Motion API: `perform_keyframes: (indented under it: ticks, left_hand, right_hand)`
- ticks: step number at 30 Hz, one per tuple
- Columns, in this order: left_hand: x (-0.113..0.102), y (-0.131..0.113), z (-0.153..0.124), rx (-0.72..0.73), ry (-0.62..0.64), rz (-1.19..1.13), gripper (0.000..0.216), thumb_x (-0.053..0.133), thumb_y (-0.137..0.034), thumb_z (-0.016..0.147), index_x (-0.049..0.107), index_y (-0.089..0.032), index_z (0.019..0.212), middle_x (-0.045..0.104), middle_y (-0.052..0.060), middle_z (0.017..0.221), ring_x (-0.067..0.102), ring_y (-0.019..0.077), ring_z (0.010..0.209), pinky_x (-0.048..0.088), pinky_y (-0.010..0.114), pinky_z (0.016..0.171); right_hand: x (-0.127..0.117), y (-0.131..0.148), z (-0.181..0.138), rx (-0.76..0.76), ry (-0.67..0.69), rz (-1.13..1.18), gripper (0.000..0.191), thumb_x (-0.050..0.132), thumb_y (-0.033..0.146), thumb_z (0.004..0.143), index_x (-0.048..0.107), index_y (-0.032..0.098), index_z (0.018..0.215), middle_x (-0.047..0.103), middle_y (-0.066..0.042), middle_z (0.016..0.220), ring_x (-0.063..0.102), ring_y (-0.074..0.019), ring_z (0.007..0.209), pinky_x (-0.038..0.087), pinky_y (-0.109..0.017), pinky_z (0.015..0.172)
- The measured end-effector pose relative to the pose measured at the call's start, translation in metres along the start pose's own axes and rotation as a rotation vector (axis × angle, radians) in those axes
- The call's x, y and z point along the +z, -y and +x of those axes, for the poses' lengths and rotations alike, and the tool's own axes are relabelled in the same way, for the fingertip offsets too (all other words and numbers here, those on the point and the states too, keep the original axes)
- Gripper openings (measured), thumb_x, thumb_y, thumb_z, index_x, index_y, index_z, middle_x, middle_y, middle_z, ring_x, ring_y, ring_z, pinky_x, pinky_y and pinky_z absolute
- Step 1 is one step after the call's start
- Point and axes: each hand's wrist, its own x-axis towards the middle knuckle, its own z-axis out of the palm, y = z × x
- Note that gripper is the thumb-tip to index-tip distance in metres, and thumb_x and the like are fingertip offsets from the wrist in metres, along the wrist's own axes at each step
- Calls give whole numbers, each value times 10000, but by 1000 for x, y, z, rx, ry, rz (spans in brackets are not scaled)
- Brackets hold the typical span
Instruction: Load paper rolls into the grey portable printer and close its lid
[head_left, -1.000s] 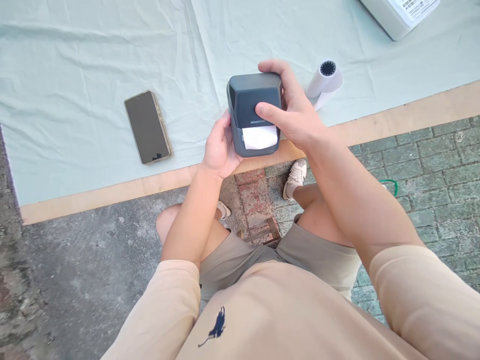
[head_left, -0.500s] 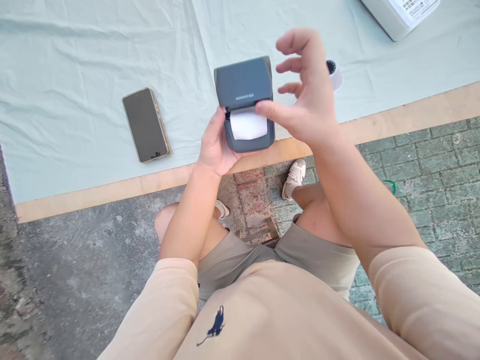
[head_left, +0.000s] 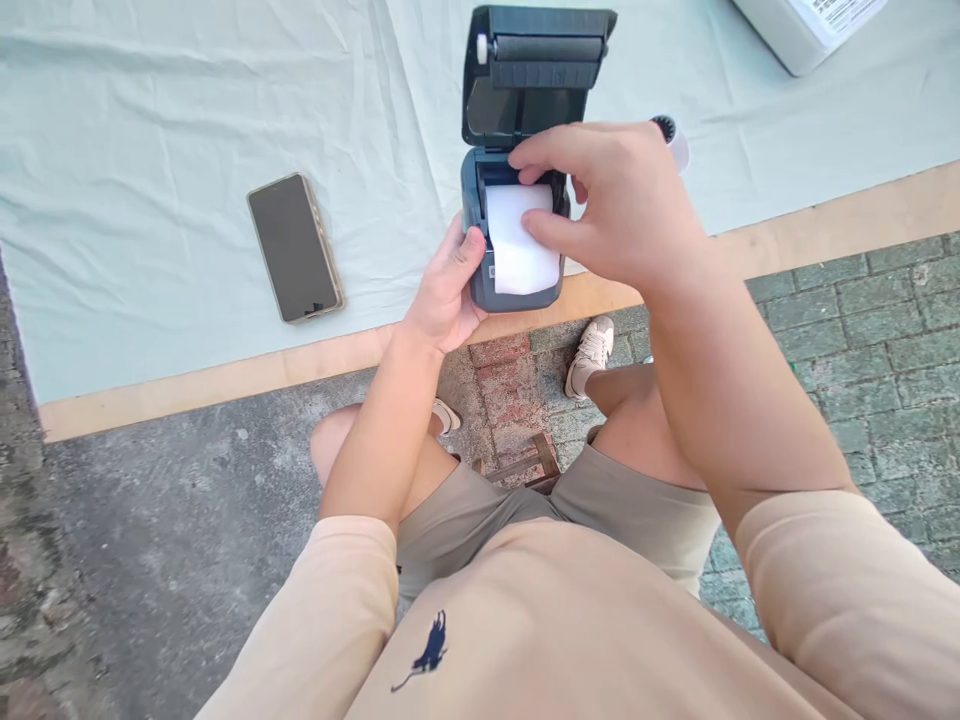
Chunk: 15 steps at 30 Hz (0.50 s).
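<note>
A small dark grey label printer [head_left: 480, 205] is held above the table's near edge, with its lid [head_left: 534, 75] swung up and open. My left hand [head_left: 446, 290] is wrapped around the printer's left side and base. A white paper roll [head_left: 521, 245] sits in the open bay, its loose end draped over the front. My right hand [head_left: 619, 205] reaches into the bay, with thumb and fingers pinched on that paper roll.
A phone [head_left: 295, 248] lies face up, screen dark, on the pale green cloth [head_left: 150, 130] to the left. A second paper roll [head_left: 673, 140] peeks out behind my right hand. A white box [head_left: 806, 30] sits at the far right corner. The table's wooden edge [head_left: 225, 375] runs below.
The printer's lid has swung open, exposing the roll. My right hand came down from above the printer and closed on the paper inside. My left hand kept its hold.
</note>
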Motion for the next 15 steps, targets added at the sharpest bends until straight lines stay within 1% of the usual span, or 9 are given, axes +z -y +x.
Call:
perform_keyframes:
  ticks: [2,5,7,9,11,12,13,14,15]
  left_hand:
    - [1,0,-1,-2,-5,13,435,707,-599,906,655,-270,1186,654,54,1437,499,342,1518,556,487,1167]
    - [2,2,-1,12,-24,10,446,730,-602,884,662,-272,1177,663,45,1410,506,335,1513,553,475,1173]
    - [0,4,1,9,-36,-12,405,709,-571,913,669,-263,1173,679,43,1380,504,329,1515,551,468,1174]
    - [-3,5,2,-13,-54,-34,350,649,-535,966,675,-255,1175,697,41,1351,508,320,1513,564,467,1155]
    - [-6,5,4,-44,-63,-54,344,553,-530,1020,678,-252,1181,712,38,1336,525,310,1501,589,475,1121]
    - [-8,4,5,-63,-58,-60,375,501,-544,1038,681,-250,1186,720,41,1332,540,309,1488,605,484,1099]
    - [-9,3,6,-79,-52,-61,419,456,-568,1048,685,-248,1193,728,47,1328,560,313,1470,622,494,1074]
    - [-10,2,6,-95,-46,-57,463,424,-594,1049,688,-247,1203,734,54,1327,582,320,1447,638,503,1048]
    - [-10,1,7,-108,-41,-47,498,409,-620,1043,691,-249,1218,739,62,1330,603,329,1424,652,508,1023]
  right_hand:
    - [0,0,1,46,77,-89,442,709,100,679,705,319,1062,799,1,1017,700,-308,861,474,-421,664]
    - [-2,4,3,118,124,-152,400,694,92,680,678,334,997,773,-5,924,686,-327,857,437,-414,619]
    - [-6,8,4,110,111,-120,369,688,93,653,648,315,945,767,2,906,665,-297,798,421,-399,613]
    - [-13,12,2,52,55,48,349,672,107,621,606,286,914,762,1,928,656,-255,786,394,-369,590]
    - [-17,13,0,41,-36,331,311,637,145,634,568,271,909,739,-25,995,672,-241,870,357,-347,551]
    - [-17,11,0,75,-93,478,272,609,187,664,553,272,916,715,-38,983,669,-234,865,330,-343,515]
    - [-15,8,-1,131,-153,608,228,570,245,704,540,278,928,680,-50,934,651,-227,803,293,-347,475]
    - [-11,3,-1,200,-194,714,207,519,315,748,533,285,951,634,-55,872,605,-221,705,259,-352,442]
    - [-6,-4,-1,264,-209,804,231,452,395,785,520,293,981,578,-52,813,527,-212,598,221,-357,412]
